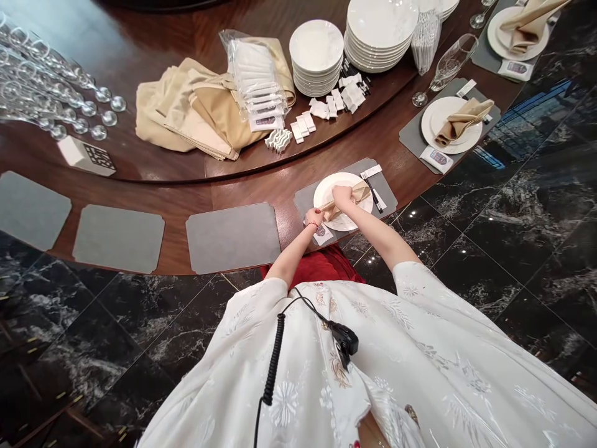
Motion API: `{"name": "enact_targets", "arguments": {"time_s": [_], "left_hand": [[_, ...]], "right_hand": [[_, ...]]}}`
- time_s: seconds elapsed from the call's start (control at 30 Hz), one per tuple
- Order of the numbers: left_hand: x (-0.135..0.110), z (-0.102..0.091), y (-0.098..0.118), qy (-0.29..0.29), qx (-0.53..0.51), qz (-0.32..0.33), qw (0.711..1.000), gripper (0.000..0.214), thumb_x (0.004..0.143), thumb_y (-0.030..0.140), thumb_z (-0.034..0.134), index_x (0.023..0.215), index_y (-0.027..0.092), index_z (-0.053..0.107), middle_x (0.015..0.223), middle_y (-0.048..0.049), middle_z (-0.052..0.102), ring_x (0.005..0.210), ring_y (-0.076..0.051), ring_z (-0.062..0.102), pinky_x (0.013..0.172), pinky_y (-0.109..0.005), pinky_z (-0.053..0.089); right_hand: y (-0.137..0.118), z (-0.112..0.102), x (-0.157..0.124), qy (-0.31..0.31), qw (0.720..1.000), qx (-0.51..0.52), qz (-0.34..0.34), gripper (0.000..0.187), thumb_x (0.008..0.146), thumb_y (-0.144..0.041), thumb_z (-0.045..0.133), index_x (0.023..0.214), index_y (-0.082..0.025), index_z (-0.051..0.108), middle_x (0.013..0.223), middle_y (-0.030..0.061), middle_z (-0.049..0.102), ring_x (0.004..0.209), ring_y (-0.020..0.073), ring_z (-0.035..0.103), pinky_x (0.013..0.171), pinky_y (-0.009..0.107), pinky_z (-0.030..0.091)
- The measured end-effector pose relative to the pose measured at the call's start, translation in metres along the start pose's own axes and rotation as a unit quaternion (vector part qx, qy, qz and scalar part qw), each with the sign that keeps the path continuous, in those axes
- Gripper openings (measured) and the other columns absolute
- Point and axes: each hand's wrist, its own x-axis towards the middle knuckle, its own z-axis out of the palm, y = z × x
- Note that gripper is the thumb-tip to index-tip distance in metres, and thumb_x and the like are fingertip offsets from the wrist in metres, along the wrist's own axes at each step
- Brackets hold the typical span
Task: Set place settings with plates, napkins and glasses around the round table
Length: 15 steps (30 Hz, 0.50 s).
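Note:
Both my hands are on a folded beige cloth napkin (360,191) over a white plate (345,223). My left hand (314,216) pinches the napkin's left end at the plate's rim. Closed around its middle is my right hand (342,196). Beneath the plate lies a grey placemat (303,198), with black chopsticks (372,191) and a white chopstick rest (372,171) on its right. A wrapped towel packet (323,234) sits at the plate's lower left, partly hidden by my left wrist.
Bare grey placemats (233,238) line the table edge to the left. A set place with a plate (426,124) and a wine glass (450,65) stands right. The raised turntable holds beige cloths (177,106), packaged towels (259,74), plate stacks (317,46) and several glasses (60,93).

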Motion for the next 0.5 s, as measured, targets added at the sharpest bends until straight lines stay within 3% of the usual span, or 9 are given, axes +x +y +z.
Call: {"name": "enact_targets", "arguments": {"time_s": [0.17, 0.33, 0.5], "left_hand": [[0.002, 0.0, 0.005, 0.009, -0.019, 0.015, 1.0, 0.01, 0.083, 0.025, 0.062, 0.086, 0.018, 0.068, 0.099, -0.01, 0.075, 0.092, -0.022, 0.068, 0.089, -0.033, 0.051], [-0.002, 0.001, 0.011, 0.031, -0.002, 0.03, 0.999, 0.012, 0.084, 0.026, 0.061, 0.081, 0.016, 0.067, 0.102, -0.0134, 0.074, 0.098, -0.024, 0.067, 0.092, -0.033, 0.049], [-0.005, 0.006, 0.005, 0.014, -0.042, 0.024, 0.999, 0.017, 0.088, 0.029, 0.059, 0.091, 0.016, 0.069, 0.103, -0.0109, 0.074, 0.096, -0.022, 0.066, 0.091, -0.033, 0.049]], "right_hand": [[0.003, 0.002, 0.003, 0.051, 0.996, -0.066, 0.011, 0.034, 0.093, -0.034, 0.066, 0.091, 0.0, 0.071, 0.079, 0.0248, 0.071, 0.107, 0.0294, 0.066, 0.093, 0.043, 0.045], [0.003, 0.0, 0.011, 0.078, 0.99, -0.115, 0.024, 0.039, 0.094, -0.033, 0.063, 0.107, 0.003, 0.069, 0.092, 0.0285, 0.072, 0.116, 0.0319, 0.061, 0.098, 0.051, 0.042], [0.003, -0.005, 0.009, 0.094, 0.973, -0.208, 0.039, 0.037, 0.096, -0.02, 0.046, 0.118, -0.001, 0.068, 0.116, 0.0364, 0.065, 0.121, 0.0403, 0.056, 0.102, 0.061, 0.036]]}}
